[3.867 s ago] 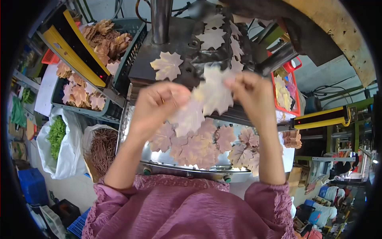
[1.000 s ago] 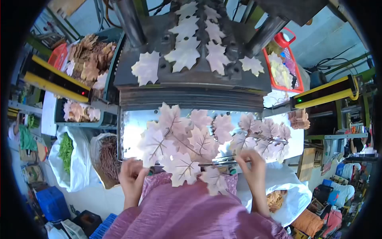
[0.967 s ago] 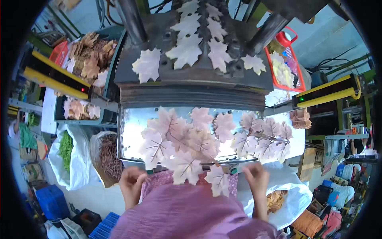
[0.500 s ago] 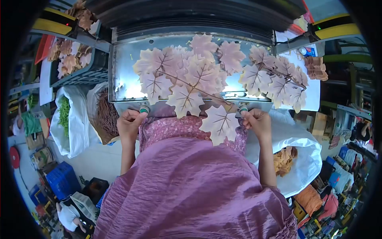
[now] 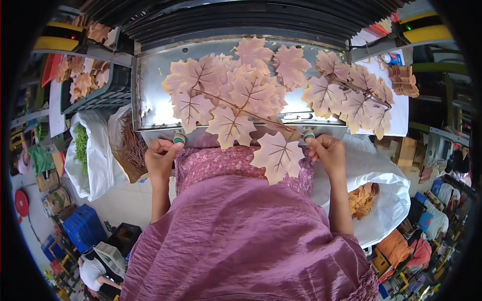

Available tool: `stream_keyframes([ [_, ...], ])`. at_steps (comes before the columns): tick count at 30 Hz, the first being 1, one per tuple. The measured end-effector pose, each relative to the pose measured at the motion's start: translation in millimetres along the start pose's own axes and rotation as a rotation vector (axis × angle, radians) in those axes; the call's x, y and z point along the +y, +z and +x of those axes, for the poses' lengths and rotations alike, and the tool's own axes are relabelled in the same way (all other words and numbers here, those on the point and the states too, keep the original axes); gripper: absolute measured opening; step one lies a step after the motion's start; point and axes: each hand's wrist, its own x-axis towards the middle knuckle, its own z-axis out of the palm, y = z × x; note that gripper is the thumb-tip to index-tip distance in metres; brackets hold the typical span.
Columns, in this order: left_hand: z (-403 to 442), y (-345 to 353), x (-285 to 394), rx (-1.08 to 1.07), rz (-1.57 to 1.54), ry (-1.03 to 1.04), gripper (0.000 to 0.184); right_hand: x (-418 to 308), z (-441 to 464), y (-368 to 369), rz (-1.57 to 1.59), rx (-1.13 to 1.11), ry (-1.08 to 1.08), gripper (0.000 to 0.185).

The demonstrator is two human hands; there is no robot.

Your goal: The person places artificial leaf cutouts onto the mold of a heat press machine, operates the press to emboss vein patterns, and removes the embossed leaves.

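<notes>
My left hand [image 5: 160,156] is at the front left corner of a metal machine bed [image 5: 155,108], fingers curled and thumb on a green push button [image 5: 179,138]. At the right corner, my right hand [image 5: 329,153] has its thumb against a second green push button [image 5: 308,135], fingers bent. Between them, a branch of pinkish artificial maple leaves [image 5: 251,93] lies across the bed, one leaf [image 5: 277,156] hanging over the front edge towards my lap. Another leaf branch [image 5: 354,95] rests on the right side, partly over a white surface.
Above the bed is a black ridged machine part [image 5: 241,22], with yellow-and-black side posts [image 5: 427,34]. A dark crate [image 5: 98,88] of leaves stands left. White sacks hold green pieces [image 5: 80,150], brown stems [image 5: 131,140] and tan leaves [image 5: 362,200]. Another person [image 5: 93,273] is at lower left.
The black machine part above the bed was blurred and now shows sharp ridges. The bed looks brighter and the view has shifted slightly. Both hands stay at the buttons.
</notes>
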Motion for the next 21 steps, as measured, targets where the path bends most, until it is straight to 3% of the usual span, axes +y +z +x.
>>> stream_keyframes([
  [4,-10.1,14.9,75.0,0.097,0.229,0.337,0.019,-37.7,-13.7,-6.4,-0.349,0.164,-0.325,0.018],
  [6,-7.1,36.8,131.2,-0.030,0.503,0.587,0.030,-82.4,-25.3,16.2,-0.098,0.007,-0.517,0.016],
  [7,13.6,43.3,134.3,-0.032,0.500,0.603,0.030,-88.4,-22.6,30.3,-0.094,0.019,-0.527,0.016],
  [9,51.4,57.4,135.9,-0.308,0.809,1.038,0.043,-93.8,-19.7,41.5,-0.512,-0.135,-0.943,0.010],
  [14,10.4,66.4,210.6,-0.363,0.771,0.942,0.032,-87.5,-34.5,-7.0,-0.287,0.033,-0.837,0.016],
  [16,-5.7,101.9,218.3,-0.481,0.606,1.003,0.020,-82.2,-40.4,-17.9,-0.317,0.069,-0.814,0.017],
  [19,3.4,129.6,177.1,-0.646,0.745,1.186,0.016,-84.6,-34.3,-17.4,-0.325,0.120,-0.839,0.020],
  [21,3.6,127.8,179.8,-0.647,0.718,1.133,0.016,-83.0,-33.9,-21.6,-0.311,0.165,-0.841,0.020],
])
